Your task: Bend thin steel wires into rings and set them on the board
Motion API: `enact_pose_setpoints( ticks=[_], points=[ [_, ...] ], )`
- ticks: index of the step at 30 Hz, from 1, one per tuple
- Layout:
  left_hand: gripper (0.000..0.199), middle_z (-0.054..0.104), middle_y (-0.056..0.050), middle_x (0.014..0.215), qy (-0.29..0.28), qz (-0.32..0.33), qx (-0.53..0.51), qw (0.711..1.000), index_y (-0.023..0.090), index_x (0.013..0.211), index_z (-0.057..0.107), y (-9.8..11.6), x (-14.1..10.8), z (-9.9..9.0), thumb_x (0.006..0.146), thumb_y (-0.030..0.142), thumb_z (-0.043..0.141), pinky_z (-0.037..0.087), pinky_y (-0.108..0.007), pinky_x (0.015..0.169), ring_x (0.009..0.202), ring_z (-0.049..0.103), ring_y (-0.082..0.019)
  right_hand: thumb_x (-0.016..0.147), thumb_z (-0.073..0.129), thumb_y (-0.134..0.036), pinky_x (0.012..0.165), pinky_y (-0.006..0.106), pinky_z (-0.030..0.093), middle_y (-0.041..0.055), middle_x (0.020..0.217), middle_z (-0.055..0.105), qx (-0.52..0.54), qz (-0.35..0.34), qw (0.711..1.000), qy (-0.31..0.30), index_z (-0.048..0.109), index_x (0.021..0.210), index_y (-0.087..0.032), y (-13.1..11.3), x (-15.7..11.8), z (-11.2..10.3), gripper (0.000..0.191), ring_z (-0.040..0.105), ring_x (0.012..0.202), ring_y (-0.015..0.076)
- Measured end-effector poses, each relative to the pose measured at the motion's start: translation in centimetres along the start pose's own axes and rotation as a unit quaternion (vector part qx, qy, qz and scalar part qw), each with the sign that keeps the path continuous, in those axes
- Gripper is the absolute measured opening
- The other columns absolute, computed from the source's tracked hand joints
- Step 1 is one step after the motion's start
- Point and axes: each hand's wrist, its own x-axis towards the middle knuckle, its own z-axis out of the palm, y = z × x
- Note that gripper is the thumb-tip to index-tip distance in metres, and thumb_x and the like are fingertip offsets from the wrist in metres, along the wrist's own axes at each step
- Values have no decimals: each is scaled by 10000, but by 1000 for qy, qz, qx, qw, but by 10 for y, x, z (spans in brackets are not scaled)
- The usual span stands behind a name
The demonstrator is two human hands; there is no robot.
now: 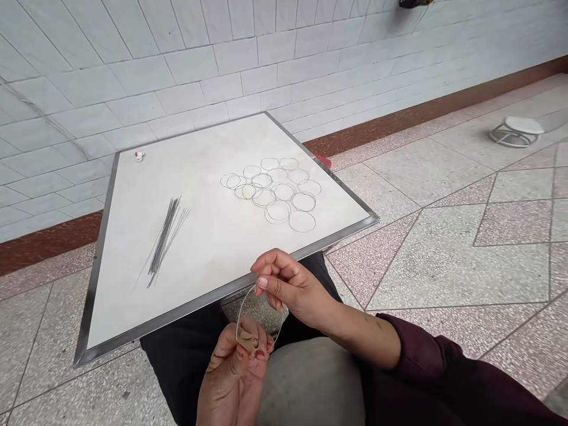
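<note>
Below the table's front edge, my left hand (242,361) is closed on the lower part of a thin wire ring (240,313). Tan tape or a similar wrap covers its thumb or fingertip. My right hand (288,287) pinches the top of the same ring between thumb and fingers. On the white table (213,236) lie several thin wire rings (284,192), partly overlapping, towards the right. A bundle of straight dark wires (165,239) lies at the left of the tabletop, a few of them splayed out.
A small red and white object (139,157) sits at the table's back left corner. The table has a metal rim (231,288) and stands close to a tiled wall (186,89). A low round stool (517,131) stands on the floor at the far right.
</note>
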Motion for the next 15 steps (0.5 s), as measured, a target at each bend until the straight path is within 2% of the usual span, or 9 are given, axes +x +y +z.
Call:
enact_pose_setpoints(
  ticks=[3,6,8,12,15],
  points=[
    [228,502,20,682,3,2,-16,1000,188,637,635,-1,1,1,698,274,837,504,-293,746,685,497,-129,889,678,-352,463,176,370,-42,759,633,36,-5,999,-8,565,1047,-211,0,2,-3,240,459,485,42],
    [207,537,26,735,36,39,-58,997,196,688,639,-1,3,2,695,244,841,523,-283,748,712,527,-120,874,690,-433,618,217,431,11,891,667,87,0,995,-46,543,1145,-208,2,2,-5,382,552,693,84],
    [209,559,26,770,61,64,-80,993,203,721,644,1,4,2,686,232,848,534,-271,731,741,550,-121,811,757,-441,670,226,432,27,989,647,121,37,990,-69,541,1162,-200,5,-1,-5,478,554,767,88],
    [242,587,26,791,90,93,-87,988,201,721,646,4,5,2,652,237,874,552,-264,761,787,584,-125,658,884,-204,710,239,491,-32,907,626,176,138,967,-119,533,1143,-216,15,-4,-4,598,609,759,88],
    [256,612,25,801,99,96,-85,987,200,722,658,4,5,4,626,242,892,559,-270,788,790,599,-122,704,841,-141,689,232,522,-45,828,671,193,134,966,-106,539,1126,-209,17,-5,-1,523,655,718,91]
  ],
)
